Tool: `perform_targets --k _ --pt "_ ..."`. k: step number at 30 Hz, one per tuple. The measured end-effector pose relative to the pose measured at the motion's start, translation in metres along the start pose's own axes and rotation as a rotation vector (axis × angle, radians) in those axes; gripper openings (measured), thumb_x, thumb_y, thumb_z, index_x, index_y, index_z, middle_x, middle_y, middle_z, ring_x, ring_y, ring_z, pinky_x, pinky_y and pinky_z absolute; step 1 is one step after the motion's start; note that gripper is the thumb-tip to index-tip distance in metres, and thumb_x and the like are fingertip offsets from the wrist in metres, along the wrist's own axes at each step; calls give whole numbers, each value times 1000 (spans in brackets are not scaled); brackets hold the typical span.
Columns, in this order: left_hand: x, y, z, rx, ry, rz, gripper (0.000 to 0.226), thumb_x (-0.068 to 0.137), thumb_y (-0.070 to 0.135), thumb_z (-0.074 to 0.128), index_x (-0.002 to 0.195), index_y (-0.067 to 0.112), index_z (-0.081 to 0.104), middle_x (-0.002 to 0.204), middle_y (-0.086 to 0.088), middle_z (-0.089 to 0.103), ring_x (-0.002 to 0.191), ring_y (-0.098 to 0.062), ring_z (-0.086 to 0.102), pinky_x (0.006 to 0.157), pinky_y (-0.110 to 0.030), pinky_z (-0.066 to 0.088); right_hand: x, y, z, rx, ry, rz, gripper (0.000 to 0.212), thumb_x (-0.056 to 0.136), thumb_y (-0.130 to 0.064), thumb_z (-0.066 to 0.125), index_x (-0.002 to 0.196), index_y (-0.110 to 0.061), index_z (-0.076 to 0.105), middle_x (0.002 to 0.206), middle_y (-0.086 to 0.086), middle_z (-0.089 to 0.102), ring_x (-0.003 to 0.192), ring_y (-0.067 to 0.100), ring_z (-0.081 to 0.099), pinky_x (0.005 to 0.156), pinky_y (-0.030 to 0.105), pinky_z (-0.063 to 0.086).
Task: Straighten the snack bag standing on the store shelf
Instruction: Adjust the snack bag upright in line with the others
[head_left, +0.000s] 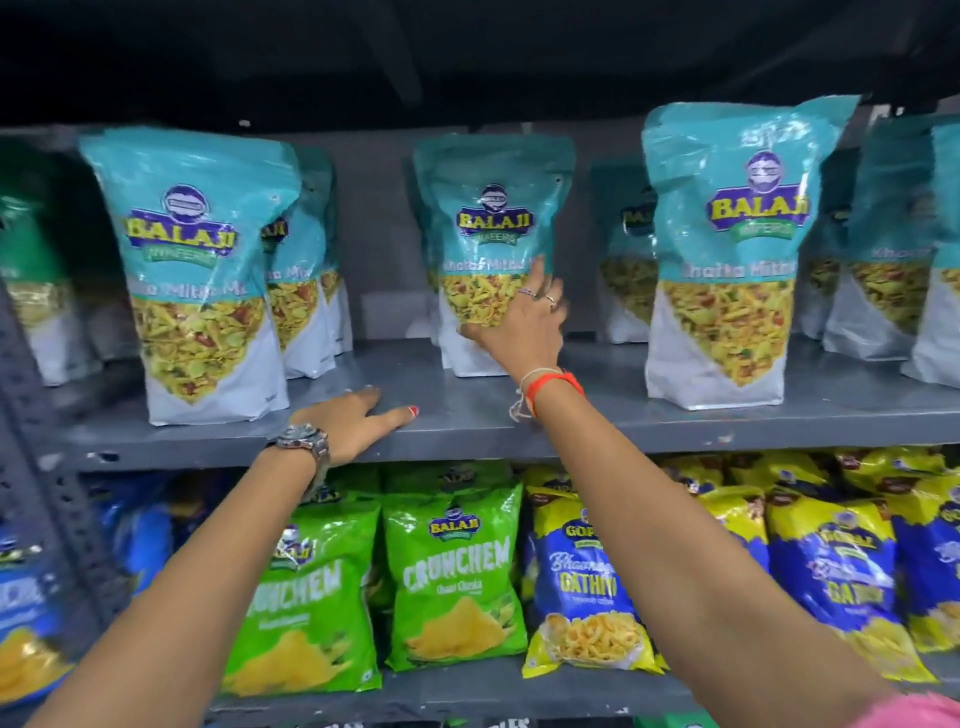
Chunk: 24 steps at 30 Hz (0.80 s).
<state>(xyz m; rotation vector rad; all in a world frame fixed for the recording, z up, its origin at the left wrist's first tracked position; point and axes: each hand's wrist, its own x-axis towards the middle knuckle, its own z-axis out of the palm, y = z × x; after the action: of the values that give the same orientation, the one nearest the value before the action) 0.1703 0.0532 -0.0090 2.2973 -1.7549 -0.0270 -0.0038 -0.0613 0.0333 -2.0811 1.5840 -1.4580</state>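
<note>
A teal and white Balaji snack bag (485, 228) stands upright in the middle of the grey shelf (467, 415), set further back than its neighbours. My right hand (524, 322) lies against its lower front right with fingers spread, thumb under the bag's clear window; it touches the bag rather than wrapping around it. My left hand (353, 421) rests flat on the shelf's front edge, fingers extended, holding nothing, to the bag's lower left.
Matching teal bags stand at the left (197, 270) and right (727, 249), with more behind them. The shelf below holds green Crunchem bags (452, 577) and blue-yellow Gathiya bags (587, 587). A perforated metal upright (47, 467) runs down the left.
</note>
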Motion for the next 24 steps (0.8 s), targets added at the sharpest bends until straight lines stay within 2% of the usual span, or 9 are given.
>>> perform_targets --k 2,4,8,15,20,24 --pt "3 -4 0 21 -11 28 104 62 82 21 145 19 27 156 -2 24 142 -20 25 114 -41 24 6 -6 11 0 -15 57 131 61 -53 82 150 -12 -4 154 25 13 137 48 22 104 56 35" --pt "4 -5 0 52 -11 51 103 64 81 18 146 19 25 157 -1 22 143 -20 22 115 -41 23 9 -11 20 -13 0 94 133 59 -51 84 150 -14 -6 153 25 14 133 48 30 99 56 41" --pt "6 -7 4 123 41 78 106 62 83 11 144 19 28 156 0 25 141 -22 27 113 -43 27 7 -16 31 -94 58 111 132 59 -50 84 151 -16 -5 151 25 21 125 44 41 90 51 48" --pt "0 -5 3 159 60 116 85 80 73 19 143 18 31 155 1 26 141 -20 26 111 -41 26 -4 -18 23 -87 72 108 125 63 -44 84 151 -18 -1 148 22 26 126 42 40 91 49 48" --pt "-1 -5 1 160 51 98 94 69 76 12 138 17 38 150 -1 37 136 -22 35 105 -41 32 -22 -21 8 -67 64 101 126 61 -43 85 150 -20 -1 146 22 26 125 43 40 92 50 47" --pt "-3 -4 1 155 66 96 85 77 74 18 134 16 43 146 -5 43 132 -25 40 102 -41 35 -44 -24 -7 -64 85 78 124 61 -44 85 150 -20 1 142 22 29 123 43 41 93 50 47"
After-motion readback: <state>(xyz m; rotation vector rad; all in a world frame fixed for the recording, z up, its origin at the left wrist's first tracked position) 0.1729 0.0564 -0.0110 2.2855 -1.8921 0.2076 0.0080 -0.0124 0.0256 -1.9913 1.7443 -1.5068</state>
